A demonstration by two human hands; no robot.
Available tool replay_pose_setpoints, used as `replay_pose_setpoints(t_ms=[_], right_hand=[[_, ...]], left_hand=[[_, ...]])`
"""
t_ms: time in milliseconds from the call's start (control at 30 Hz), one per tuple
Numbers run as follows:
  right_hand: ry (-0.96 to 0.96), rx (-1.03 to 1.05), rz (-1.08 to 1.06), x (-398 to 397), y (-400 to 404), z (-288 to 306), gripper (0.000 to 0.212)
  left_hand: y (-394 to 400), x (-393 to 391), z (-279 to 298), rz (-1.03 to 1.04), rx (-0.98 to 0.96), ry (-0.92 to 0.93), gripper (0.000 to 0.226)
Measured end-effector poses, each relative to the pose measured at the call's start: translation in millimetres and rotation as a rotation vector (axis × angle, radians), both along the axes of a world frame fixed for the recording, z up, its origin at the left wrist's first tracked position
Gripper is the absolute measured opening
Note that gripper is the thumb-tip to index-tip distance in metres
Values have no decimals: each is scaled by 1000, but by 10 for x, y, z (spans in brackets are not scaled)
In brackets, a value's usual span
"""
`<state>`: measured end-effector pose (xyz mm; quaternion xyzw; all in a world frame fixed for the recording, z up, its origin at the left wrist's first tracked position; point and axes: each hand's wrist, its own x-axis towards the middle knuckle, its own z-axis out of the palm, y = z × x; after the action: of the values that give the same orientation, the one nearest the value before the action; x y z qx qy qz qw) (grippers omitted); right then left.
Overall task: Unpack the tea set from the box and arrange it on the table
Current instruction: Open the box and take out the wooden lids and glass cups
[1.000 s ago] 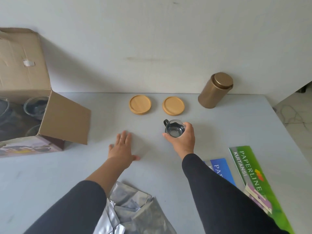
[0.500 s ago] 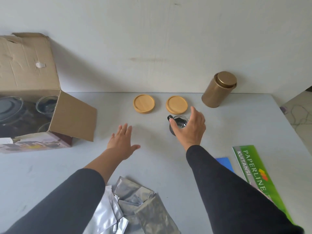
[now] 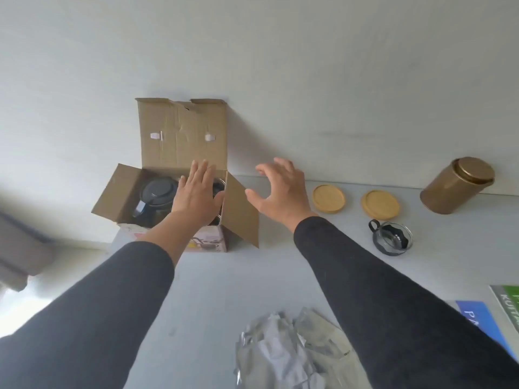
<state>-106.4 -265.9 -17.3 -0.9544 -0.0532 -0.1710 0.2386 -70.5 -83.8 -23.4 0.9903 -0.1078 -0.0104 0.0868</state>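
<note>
An open cardboard box [image 3: 179,133] stands at the back left of the grey table [image 3: 213,293], its flaps spread. Inside I see a glass teapot with a dark lid [image 3: 157,192]; other glassware is hidden under my left hand [image 3: 196,195], which hovers flat over the box's right half with fingers apart. My right hand [image 3: 280,189] is open and empty, in the air just right of the box's side flap. A small glass cup with a black handle [image 3: 391,241] stands on the table in front of two round wooden coasters [image 3: 328,198] [image 3: 379,204].
A gold tin canister [image 3: 456,185] stands at the back right by the wall. Crumpled silver wrapping [image 3: 289,357] lies near the front edge. Blue [image 3: 477,321] and green [image 3: 508,301] paper packs lie at the right edge.
My right hand has let go of the glass cup, which now stands before the coasters. Both hands and my view have swung left to the box; my left hand is now over it.
</note>
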Motion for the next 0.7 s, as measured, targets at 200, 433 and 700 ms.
replay_pose_setpoints(t_ms=[200,433,700], right_hand=[[264,-196,-22,272,942,-137,67],[497,-411,-242,600,1320,-336,91],[454,-362,-364,767,1453,-418,81]], left_hand=[[1065,174,-178,42,37,55,65],[1305,234,-363,50,-29,116,63],[1311,240,-382,36,-31,115,63]])
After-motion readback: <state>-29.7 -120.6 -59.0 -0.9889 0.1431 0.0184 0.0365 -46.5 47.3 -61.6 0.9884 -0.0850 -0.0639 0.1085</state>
